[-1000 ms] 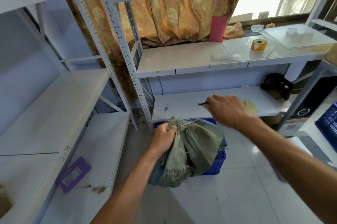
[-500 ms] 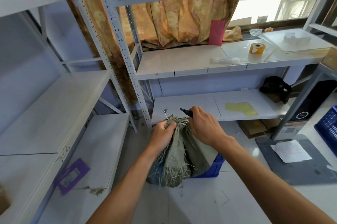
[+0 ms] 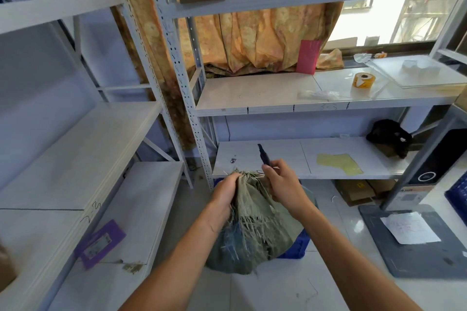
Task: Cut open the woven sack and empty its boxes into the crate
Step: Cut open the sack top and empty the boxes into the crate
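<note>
Head view: we are gripping the bunched neck of the woven sack point(image 3: 255, 232) with the left hand point(image 3: 225, 194) and holding a cutter point(image 3: 262, 155) in the right hand point(image 3: 280, 184). The sack is sitting on the crate point(image 3: 300, 242), seemingly unopened, emptying pending.

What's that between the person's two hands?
The bunched, frayed neck of the woven sack, in the head view. The left hand grips it; the right hand holds a dark cutter beside it.
</note>
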